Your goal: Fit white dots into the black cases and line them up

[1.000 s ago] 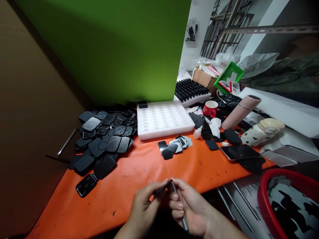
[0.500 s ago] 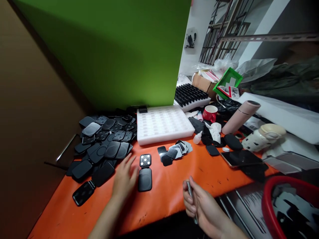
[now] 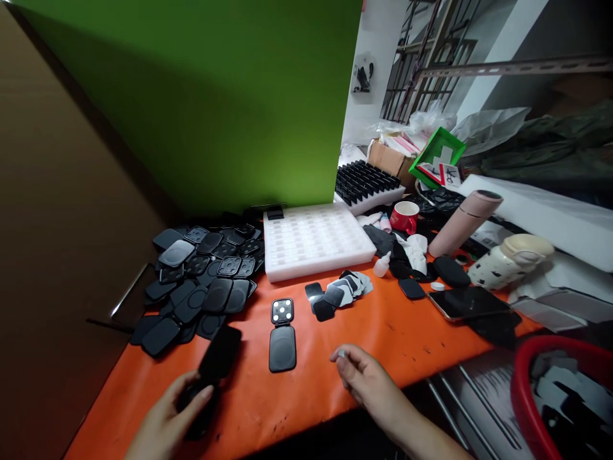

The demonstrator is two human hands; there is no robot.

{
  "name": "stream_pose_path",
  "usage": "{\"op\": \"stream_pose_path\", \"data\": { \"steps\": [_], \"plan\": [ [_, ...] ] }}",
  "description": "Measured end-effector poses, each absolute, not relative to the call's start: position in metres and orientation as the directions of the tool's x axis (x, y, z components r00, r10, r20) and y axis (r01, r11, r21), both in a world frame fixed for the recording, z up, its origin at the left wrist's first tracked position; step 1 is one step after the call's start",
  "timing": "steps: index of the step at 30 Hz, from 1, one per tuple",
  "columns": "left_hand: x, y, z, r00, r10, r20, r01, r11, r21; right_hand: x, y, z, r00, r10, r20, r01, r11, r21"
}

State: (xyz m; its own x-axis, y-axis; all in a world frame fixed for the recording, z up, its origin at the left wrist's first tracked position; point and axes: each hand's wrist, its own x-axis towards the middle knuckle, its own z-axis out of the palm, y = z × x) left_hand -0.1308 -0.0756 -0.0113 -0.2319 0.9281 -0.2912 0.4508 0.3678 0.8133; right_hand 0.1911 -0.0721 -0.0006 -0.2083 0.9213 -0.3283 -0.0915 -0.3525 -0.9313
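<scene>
My left hand point(image 3: 167, 415) grips a black hinged two-part plate point(image 3: 220, 352) at its lower part, lifted near the front left of the table. Curled closed, my right hand point(image 3: 366, 383) is over the table's front edge; the slim metal rod seen in it earlier is now nearly all hidden by the fingers. Between the hands another hinged black plate lies unfolded, its upper square point(image 3: 282, 311) bearing several white dots and its lower panel point(image 3: 282, 349) plain. A heap of similar black plates point(image 3: 191, 300) spreads behind my left hand.
Loose grey and black square pieces point(image 3: 335, 297) lie before a white foam tray point(image 3: 316, 271). To the right are a small dropper bottle point(image 3: 382, 265), a phone point(image 3: 467, 303), a red mug point(image 3: 405, 218), a pink flask point(image 3: 464, 223) and a red basin point(image 3: 520, 390).
My left hand has taken hold of the hinged black plate at the heap's front and drawn it toward me, to the left. My right hand has turned, hiding the metal rod.
</scene>
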Motion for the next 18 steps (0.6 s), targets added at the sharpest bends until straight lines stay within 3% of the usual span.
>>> {"op": "stream_pose_path", "data": {
  "steps": [3, 6, 12, 18],
  "plan": [
    [-0.078, -0.077, -0.003, 0.054, 0.929, -0.366, 0.232, 0.344, 0.910, 0.190, -0.063, 0.000, -0.174, 0.947, -0.270, 0.070, -0.261, -0.963],
    [-0.035, -0.069, 0.008, 0.250, 0.877, -0.411, 0.142, 0.387, 0.911, 0.193, -0.053, 0.004, -0.200, 0.941, -0.271, 0.090, -0.258, -0.962],
    [-0.009, -0.046, 0.023, 0.124, 0.927, -0.355, 0.090, 0.345, 0.934, 0.204, -0.053, 0.003, -0.175, 0.949, -0.261, 0.048, -0.256, -0.965],
    [-0.012, -0.034, 0.030, 0.178, 0.912, -0.371, -0.030, 0.381, 0.924, 0.211, -0.055, -0.008, -0.142, 0.941, -0.308, -0.079, -0.321, -0.944]
  ]
}}
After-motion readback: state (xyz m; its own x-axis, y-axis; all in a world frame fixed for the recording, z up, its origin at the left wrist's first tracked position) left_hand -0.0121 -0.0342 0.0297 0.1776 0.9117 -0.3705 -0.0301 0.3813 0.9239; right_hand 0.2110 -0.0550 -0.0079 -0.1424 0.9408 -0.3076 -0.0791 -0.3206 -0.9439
